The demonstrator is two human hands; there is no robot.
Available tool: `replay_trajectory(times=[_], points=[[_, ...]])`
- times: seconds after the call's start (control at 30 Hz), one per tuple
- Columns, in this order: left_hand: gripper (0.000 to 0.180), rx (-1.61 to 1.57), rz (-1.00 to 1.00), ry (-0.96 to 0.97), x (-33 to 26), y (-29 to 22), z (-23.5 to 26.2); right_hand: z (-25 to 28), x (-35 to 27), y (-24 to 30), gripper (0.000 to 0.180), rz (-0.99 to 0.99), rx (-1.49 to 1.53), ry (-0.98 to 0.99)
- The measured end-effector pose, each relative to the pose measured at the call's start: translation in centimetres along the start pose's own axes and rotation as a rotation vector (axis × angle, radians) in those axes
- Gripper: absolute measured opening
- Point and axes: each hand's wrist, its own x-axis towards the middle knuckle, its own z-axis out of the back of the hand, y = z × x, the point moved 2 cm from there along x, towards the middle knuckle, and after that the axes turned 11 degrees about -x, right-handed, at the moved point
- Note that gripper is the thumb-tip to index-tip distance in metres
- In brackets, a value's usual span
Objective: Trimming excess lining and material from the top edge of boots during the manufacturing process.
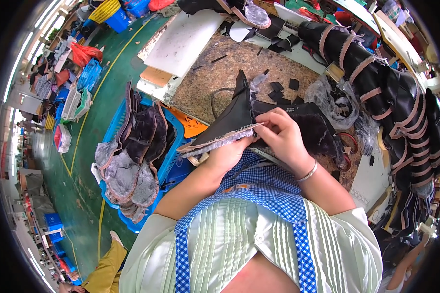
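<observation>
Fingers of the right hand (281, 134) pinch shut on the lined edge of a black boot upper (232, 119), while the left hand (227, 156) grips it from beneath, above the speckled worktable (215, 78). Doing this well probably needs a taut edge and steady support underneath. A blue crate (173, 168) of similar uppers stands left.

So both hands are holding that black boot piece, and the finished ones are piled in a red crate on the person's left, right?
Not quite: the crate is blue, not red. The head view shows it on the person's left, filled with dark boot pieces. The rest holds: the left hand and the right hand both grip the black boot piece.
</observation>
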Motion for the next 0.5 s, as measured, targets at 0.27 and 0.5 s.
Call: replay_trajectory(times=[0.27, 0.5], points=[[0.019, -0.362, -0.020, -0.057, -0.2, 0.5, 1.3, 10.1, -7.9, -0.7, 0.064, -0.064, -1.194, -0.330], [0.014, 0.054, -0.247, -0.014, 0.7, 2.1, 0.1, 12.2, -5.1, -2.1, 0.031, -0.029, -0.120, -0.481]])
